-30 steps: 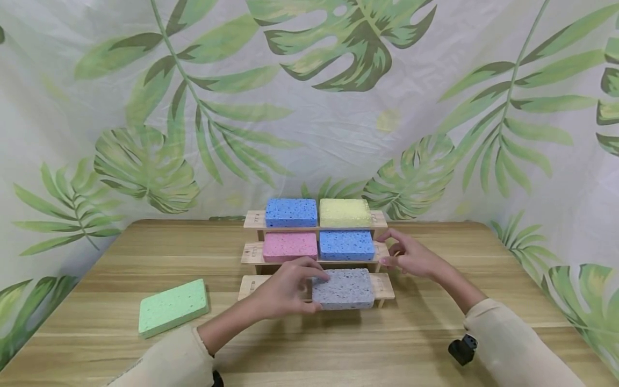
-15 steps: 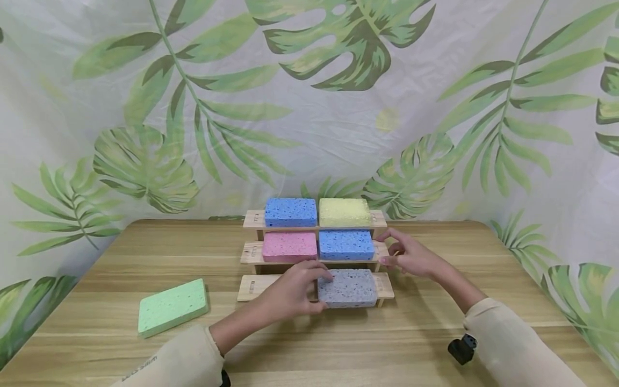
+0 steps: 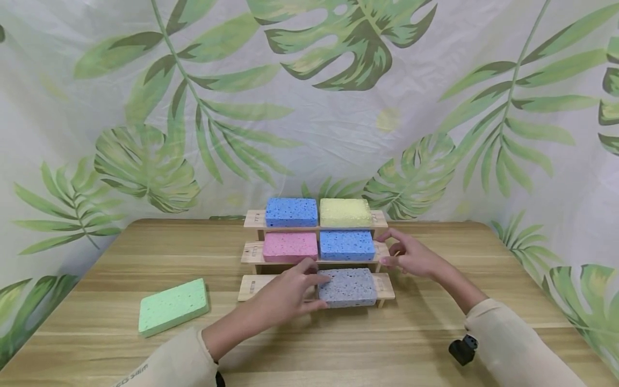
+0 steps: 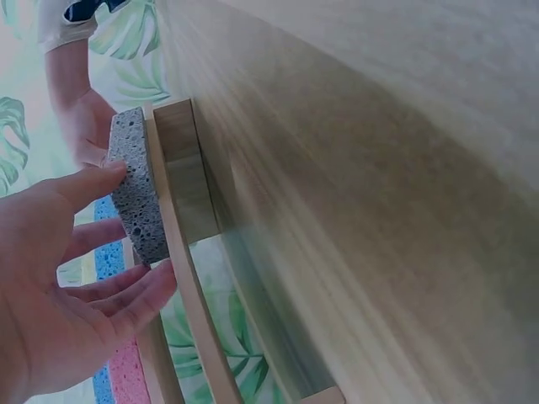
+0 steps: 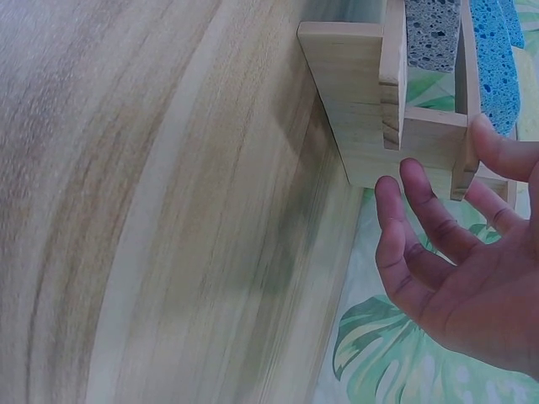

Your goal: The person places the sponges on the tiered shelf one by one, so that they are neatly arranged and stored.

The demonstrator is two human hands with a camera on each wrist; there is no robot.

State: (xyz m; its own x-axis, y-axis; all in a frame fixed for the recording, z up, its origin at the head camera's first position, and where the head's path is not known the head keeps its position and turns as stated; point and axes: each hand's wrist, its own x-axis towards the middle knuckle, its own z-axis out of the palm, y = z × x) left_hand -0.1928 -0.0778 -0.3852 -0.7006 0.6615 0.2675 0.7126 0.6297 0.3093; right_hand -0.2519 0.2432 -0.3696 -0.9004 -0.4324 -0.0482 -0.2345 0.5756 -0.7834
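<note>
My left hand point(image 3: 285, 290) is at the left end of a grey speckled sponge point(image 3: 348, 287) on the bottom shelf of a three-tier wooden rack point(image 3: 253, 287). Thumb at the front edge and fingers over the top and end pinch the sponge; the left wrist view shows the thumb on its face. My right hand point(image 3: 411, 255) grips the right end of the middle shelf between thumb and index finger, its other fingers loosely curved below in the right wrist view. A pink sponge point(image 3: 290, 247) and a blue sponge point(image 3: 346, 245) lie on the middle shelf.
Another blue sponge point(image 3: 292, 212) and a pale yellow sponge point(image 3: 345, 213) fill the top shelf. A green sponge point(image 3: 173, 307) lies on the wooden table point(image 3: 367, 355) at the left. Behind the table hangs a leaf-patterned cloth point(image 3: 333, 134).
The grey sponge has slid slightly right along the bottom shelf, pushed by my left hand, then stopped. My left fingers have shifted a little on it. The right hand stays put.
</note>
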